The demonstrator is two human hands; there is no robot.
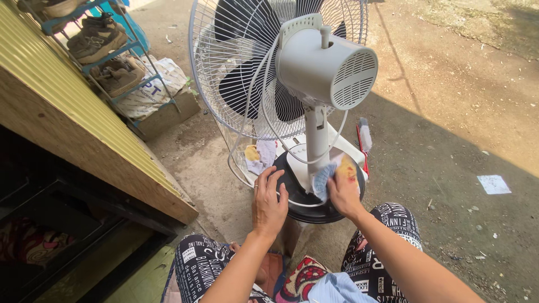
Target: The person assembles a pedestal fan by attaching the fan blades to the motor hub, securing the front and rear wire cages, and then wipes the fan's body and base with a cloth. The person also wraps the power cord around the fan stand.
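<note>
Wiping at mid-frame, the right hand grips a cloth against the fan's stand; the left hand lies open on its dark base; wiping looks unfinished.

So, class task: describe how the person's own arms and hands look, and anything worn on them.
Both arms are bare, with no sleeves showing. The left hand wears a thin ring on one finger. The right hand shows no ring, glove or watch that can be seen.

My fan stands on the concrete ground. At two o'clock lies a brush, at three a paper scrap.
</note>
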